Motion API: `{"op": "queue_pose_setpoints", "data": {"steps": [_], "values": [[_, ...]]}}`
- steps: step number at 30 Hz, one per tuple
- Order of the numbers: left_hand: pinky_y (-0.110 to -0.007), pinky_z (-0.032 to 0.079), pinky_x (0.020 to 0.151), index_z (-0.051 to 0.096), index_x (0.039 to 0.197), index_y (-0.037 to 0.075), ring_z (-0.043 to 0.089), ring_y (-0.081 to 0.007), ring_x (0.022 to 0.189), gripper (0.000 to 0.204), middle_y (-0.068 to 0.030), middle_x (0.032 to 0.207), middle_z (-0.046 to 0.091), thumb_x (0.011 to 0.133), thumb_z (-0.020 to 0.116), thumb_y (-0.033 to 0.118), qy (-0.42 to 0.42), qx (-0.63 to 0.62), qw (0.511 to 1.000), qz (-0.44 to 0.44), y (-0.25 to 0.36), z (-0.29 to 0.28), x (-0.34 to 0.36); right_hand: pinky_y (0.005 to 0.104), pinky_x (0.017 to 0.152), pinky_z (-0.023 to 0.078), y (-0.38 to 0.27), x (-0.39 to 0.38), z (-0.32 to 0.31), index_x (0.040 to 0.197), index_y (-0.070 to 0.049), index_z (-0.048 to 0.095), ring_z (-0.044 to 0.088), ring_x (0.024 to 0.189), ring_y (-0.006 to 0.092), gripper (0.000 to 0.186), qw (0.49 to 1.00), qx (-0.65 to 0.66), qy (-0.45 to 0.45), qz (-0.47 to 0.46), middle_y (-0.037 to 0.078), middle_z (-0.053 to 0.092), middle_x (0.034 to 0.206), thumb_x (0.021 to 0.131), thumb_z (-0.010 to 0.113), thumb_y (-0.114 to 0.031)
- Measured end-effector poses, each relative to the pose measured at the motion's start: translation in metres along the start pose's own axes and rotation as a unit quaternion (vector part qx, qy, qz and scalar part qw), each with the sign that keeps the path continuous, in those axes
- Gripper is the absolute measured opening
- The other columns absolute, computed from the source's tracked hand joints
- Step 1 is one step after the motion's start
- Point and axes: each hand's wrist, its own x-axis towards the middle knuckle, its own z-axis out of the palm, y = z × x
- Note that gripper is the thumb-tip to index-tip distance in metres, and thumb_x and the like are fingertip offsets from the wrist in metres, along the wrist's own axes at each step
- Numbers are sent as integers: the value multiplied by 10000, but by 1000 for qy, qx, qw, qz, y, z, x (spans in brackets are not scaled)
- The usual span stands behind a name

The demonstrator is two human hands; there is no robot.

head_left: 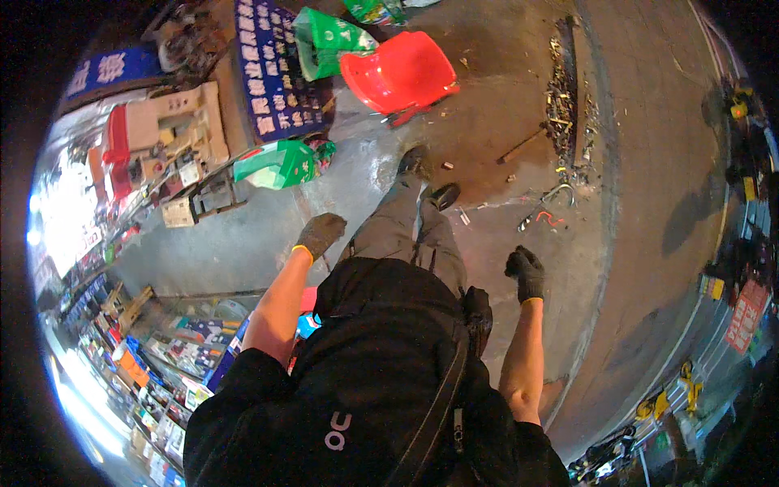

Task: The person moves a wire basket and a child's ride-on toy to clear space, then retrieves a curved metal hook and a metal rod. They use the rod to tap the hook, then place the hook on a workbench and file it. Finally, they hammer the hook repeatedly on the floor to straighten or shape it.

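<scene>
My left hand (pixel 323 234), in a dark knitted glove with a yellow cuff, hangs out to the left of my thigh. Its fingers are curled in, and nothing shows in them. Out to the right, my right hand (pixel 527 273) wears a matching glove and is closed in a loose fist, with no object visible. Neither hand touches anything. Beyond my right hand, a thin curved metal piece (pixel 560 191) and a small red cord (pixel 552 219) lie on the ground. A black pouch (pixel 478 315) hangs at my right hip.
Ahead stands a glossy red plastic chair or tub (pixel 406 71), beside green plastic bags (pixel 329 45) and a blue sign (pixel 280 77). Another green bag (pixel 280 165) lies nearer. A littered strip (pixel 561 97) runs along the right. Shelves of goods (pixel 162 406) stand behind on the left.
</scene>
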Motion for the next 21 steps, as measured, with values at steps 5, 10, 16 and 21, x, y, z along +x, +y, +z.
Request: {"op": "queue_pose_setpoints", "data": {"steps": [5,10,16,21], "values": [[-351,560,840,710,1119,1,695,-216,895,296,-124,1027,735,890,667,183,-69,163,984,34,-38,-44,68,307,641,517,-8,-9,43,1258,10,645,620,706,157,353,994,51,-23,93,74,687,890,965,664,-187],[-356,529,780,711,1051,-3,654,-196,825,331,-98,934,710,911,619,283,21,128,990,48,5,-97,105,307,603,499,-12,-13,51,1226,17,650,608,686,159,330,989,42,-26,141,69,668,855,979,647,-202],[-308,523,749,701,1116,-5,642,-153,794,347,-79,879,700,926,636,278,51,-105,992,46,94,-86,107,303,608,497,-38,1,38,1225,14,646,601,676,156,339,993,3,-16,116,68,668,853,978,646,-218],[-283,523,725,699,1111,-14,642,-144,798,325,-57,901,702,929,656,252,18,-161,983,84,93,-39,90,312,617,511,-61,27,21,1269,8,635,586,698,132,357,995,-18,-54,87,33,652,864,987,644,-211]]}}
